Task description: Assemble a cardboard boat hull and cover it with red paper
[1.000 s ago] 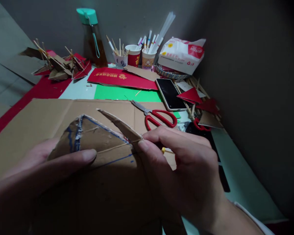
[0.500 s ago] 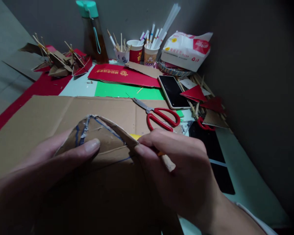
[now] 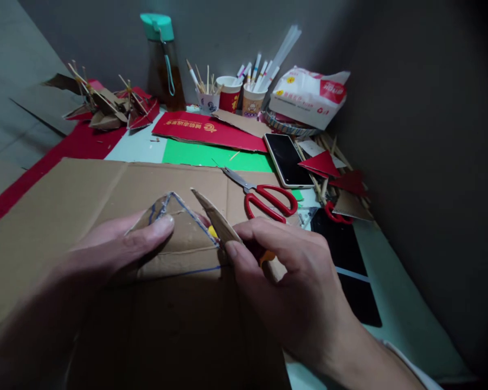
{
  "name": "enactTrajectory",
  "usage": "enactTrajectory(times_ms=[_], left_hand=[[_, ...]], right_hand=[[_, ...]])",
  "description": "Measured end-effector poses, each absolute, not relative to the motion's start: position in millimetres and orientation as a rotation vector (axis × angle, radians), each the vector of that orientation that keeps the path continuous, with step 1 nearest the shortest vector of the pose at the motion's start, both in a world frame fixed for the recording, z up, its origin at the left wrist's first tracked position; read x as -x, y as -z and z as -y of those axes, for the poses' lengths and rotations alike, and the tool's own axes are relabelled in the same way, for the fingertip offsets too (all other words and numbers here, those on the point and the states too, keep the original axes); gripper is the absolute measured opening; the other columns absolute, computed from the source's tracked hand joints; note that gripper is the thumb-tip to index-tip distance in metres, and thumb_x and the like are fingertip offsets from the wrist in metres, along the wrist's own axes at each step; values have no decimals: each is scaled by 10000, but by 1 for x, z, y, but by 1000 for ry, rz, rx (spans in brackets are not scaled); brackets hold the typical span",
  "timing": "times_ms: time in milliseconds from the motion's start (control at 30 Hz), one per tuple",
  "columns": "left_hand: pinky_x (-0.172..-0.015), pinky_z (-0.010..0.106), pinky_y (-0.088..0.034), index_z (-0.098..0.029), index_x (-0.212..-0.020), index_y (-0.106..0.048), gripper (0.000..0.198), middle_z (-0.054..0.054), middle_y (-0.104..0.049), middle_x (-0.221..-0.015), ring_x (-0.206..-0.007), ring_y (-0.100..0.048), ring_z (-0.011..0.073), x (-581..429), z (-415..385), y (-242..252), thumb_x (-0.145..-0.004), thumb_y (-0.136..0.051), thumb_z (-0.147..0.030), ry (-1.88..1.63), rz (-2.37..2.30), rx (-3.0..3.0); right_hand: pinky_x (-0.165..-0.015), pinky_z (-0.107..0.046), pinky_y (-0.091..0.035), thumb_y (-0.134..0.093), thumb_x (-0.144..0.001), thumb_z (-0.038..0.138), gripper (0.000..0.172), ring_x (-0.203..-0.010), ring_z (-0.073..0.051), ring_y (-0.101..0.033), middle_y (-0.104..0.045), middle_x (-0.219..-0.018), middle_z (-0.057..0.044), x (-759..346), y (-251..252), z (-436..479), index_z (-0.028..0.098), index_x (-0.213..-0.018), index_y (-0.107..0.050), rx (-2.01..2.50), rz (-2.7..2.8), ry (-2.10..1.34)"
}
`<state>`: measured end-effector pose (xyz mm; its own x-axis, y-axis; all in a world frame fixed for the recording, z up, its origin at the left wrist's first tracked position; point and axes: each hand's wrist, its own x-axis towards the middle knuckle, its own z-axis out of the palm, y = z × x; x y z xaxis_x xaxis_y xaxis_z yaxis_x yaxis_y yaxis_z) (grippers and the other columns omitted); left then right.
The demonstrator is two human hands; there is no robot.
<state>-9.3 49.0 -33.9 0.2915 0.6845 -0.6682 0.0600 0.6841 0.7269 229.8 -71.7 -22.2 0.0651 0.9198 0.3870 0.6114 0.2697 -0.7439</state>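
My left hand is closed on a folded brown cardboard piece, its thumb on the front face. Blue lines and whitish streaks run along the piece's pointed top edges. Between thumb and fingers, my right hand pinches a narrow pointed cardboard flap. The flap's upper tip stands apart from the piece; whether its lower end is still joined I cannot tell. Behind the flap and under my right hand shows a yellow-orange object, mostly hidden. Red-handled scissors lie open just beyond my right hand.
A large cardboard sheet covers the near table. Farther back are a red cardboard strip, a phone, a bottle, cups of sticks and markers, and a white bag. Cardboard boats stand at left.
The flap's upper end has come away from the peak of the cardboard piece, leaving a gap. My left hand and the piece have shifted slightly right in view.
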Motion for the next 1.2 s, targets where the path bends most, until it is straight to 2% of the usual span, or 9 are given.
enactTrajectory(times_ms=[67, 167, 267, 333, 467, 567, 733, 967, 1200], left_hand=[[-488, 279, -600, -224, -1168, -775, 715, -26, -818, -726, -621, -783, 275, 3, -57, 27, -540, -813, 117, -386, -1200, -756], [-709, 404, -673, -217, -1109, -785, 651, 35, -838, -892, -817, -797, 333, -17, -41, 15, -508, -880, 16, -306, -1034, -740], [-625, 281, -643, -221, -898, -791, 297, -9, -783, -723, -695, -768, 240, -36, -11, 6, -631, -886, -133, -528, -1074, -772], [-567, 256, -624, -235, -800, -762, 212, -33, -754, -679, -609, -732, 202, -42, 2, 2, -655, -917, -240, -590, -1136, -716], [-512, 292, -609, -254, -879, -762, 318, 4, -775, -705, -614, -737, 243, -40, 11, -6, -686, -908, -461, -711, -1299, -734], [-508, 260, -595, -268, -868, -752, 409, 5, -792, -738, -625, -736, 231, -36, 13, -7, -614, -922, -539, -781, -1336, -770], [-604, 216, -616, -256, -758, -739, 413, -5, -783, -747, -675, -738, 197, -36, 19, -3, -554, -945, -550, -871, -1294, -764], [-621, 301, -632, -239, -790, -735, 306, 40, -786, -771, -680, -734, 233, -37, 19, -8, -685, -868, -494, -811, -1223, -771], [-509, 261, -568, -252, -814, -743, 216, 2, -771, -701, -584, -688, 198, -42, 20, -7, -714, -844, -414, -846, -1207, -738]], right_hand=[[-605, -209, -442, -587, -941, 84, 150, -644, -88, -556, -636, -756, 24, -230, 21, 73, 190, -942, -693, 1356, 1666, -400], [-595, -242, -481, -564, -939, 58, 227, -677, -118, -600, -679, -845, -44, -226, 19, 78, 137, -1084, -720, 1223, 1724, -358], [-597, -282, -519, -578, -889, 34, 223, -701, -153, -648, -709, -852, -98, -218, 17, 85, 63, -1052, -727, 1145, 1720, -270], [-617, -307, -549, -593, -855, 37, 271, -704, -168, -653, -715, -834, -82, -214, 17, 89, 81, -1093, -714, 1145, 1670, -203], [-654, -316, -609, -659, -827, 93, 420, -805, -196, -677, -761, -1003, -113, -213, 20, 91, 86, -1247, -666, 1107, 1728, -152], [-672, -331, -646, -602, -913, 162, 369, -827, -220, -707, -784, -1072, -144, -214, 22, 89, 65, -1256, -696, 1090, 1811, 116], [-584, -215, -629, -588, -944, 59, 307, -743, -147, -736, -822, -1030, -12, -219, 9, 88, 232, -1072, -808, 1106, 2076, 512], [-541, -159, -585, -621, -1000, 97, 247, -752, -107, -758, -825, -990, 33, -220, -6, 85, 247, -952, -811, 1034, 2099, 568], [-521, -187, -533, -499, -1018, 31, 347, -788, -53, -717, -826, -941, 63, -214, 7, 88, 183, -1009, -811, 1036, 2118, 848]])
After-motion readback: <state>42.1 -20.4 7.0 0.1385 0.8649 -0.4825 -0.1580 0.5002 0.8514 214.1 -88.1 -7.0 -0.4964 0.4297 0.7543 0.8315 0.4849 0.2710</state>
